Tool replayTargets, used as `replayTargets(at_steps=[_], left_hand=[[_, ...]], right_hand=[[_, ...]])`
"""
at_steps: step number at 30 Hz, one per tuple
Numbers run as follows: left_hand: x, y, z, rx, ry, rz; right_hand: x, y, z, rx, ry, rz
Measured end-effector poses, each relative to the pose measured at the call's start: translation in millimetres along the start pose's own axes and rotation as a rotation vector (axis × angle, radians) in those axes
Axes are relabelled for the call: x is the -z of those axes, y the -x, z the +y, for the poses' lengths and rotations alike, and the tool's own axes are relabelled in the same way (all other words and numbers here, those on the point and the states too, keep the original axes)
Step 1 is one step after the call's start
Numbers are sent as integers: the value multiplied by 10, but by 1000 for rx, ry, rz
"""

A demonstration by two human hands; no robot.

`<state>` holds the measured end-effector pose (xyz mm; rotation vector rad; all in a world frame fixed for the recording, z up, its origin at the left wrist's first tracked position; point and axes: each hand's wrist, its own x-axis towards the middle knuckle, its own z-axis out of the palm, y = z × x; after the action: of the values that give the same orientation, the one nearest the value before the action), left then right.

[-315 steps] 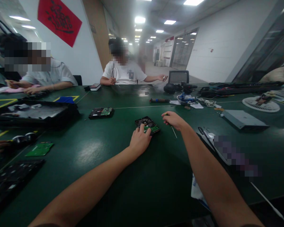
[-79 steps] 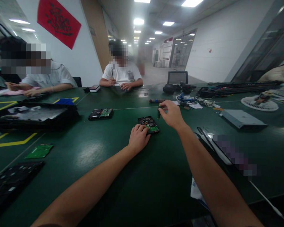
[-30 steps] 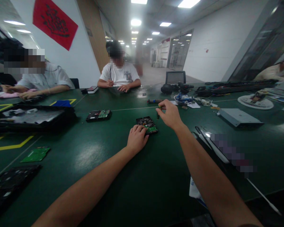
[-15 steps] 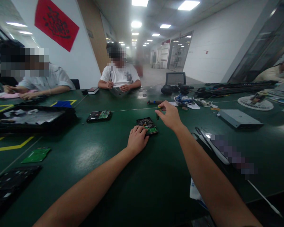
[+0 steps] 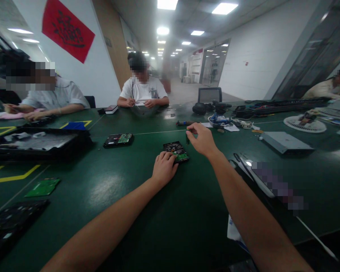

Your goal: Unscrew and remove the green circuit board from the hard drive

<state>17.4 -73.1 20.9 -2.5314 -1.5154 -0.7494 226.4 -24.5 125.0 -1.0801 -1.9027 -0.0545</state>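
A hard drive lies on the green table, its circuit board side up. My left hand grips its near left side, fingers over the top and thumb by the near edge, hiding that part. Above and to the right of the drive, my right hand pinches a small screwdriver with a dark greenish body, held upright between thumb and fingertips. Its lower end points down, apart from the drive in this view; the tip is too small to make out.
Another hard drive lies to the left. A black tray, a green circuit board and a dark panel are further left. A grey metal box and a white round part stand right. Co-workers sit across the table.
My right hand has shifted very slightly and the screwdriver has turned a little in its fingers. My left hand and the hard drive stay in place.
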Motion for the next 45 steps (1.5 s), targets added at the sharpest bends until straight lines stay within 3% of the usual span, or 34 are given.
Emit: replayTargets(at_steps=[8,13,19,24,30,36,45], left_hand=[[6,1,-4,2,4,-9],[14,0,2,8,9,-8],[33,0,7,16,21,-27],[23,-2,6,16,14,-24],[11,-2,1,13,7,-14],[33,-1,10,16,7,-28],[26,-7,14,41,33,-22]], right_hand=[[11,-8,6,-46,-20,20],[16,-2,-16,11,-4,1],[13,-3,5,-63,-11,17],[9,-1,-5,-4,9,-3],[13,-2,9,-67,4,28],[11,-2,-1,-10,-2,1],[7,-1,28,-36,-31,-7]])
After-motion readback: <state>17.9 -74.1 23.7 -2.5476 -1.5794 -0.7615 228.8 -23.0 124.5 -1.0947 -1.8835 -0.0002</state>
